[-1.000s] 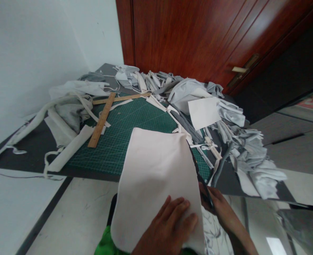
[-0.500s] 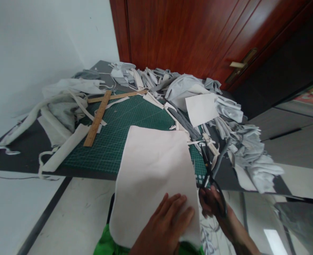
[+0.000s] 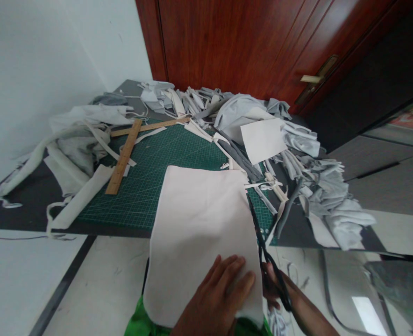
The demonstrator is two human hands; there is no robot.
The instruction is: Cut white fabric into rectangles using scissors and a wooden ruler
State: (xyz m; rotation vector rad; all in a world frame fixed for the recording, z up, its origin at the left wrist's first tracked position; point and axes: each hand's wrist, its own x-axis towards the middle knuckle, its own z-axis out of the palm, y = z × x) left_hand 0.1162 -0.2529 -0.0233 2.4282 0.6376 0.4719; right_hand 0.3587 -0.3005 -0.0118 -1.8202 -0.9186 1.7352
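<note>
A cream, soft-looking sheet with rounded corners [image 3: 199, 210], perhaps fabric, lies partly on the green cutting mat [image 3: 139, 186] and reaches past the table's front edge toward me. My left hand [image 3: 218, 291] rests flat on its lower right part, fingers stretched out. In my right hand [image 3: 271, 282] is a pair of black scissors [image 3: 260, 238], held by the handles. Their blades point up along the sheet's right edge. Whether any cloth lies between the blades I cannot tell. Green cloth [image 3: 139, 317] shows beneath the sheet's near end.
Two wooden rulers [image 3: 123, 158] cross at the mat's left side, beside cream and grey cloth pieces [image 3: 76, 149]. Scraps and strips [image 3: 332, 200] are heaped along the back and right. A square white piece [image 3: 263, 140] lies on them. A red wooden door [image 3: 227, 42] stands behind.
The scissors have moved left and down, from over the scraps to the sheet's right edge, and look more closed. My left hand keeps its place on the sheet. The view has shifted slightly.
</note>
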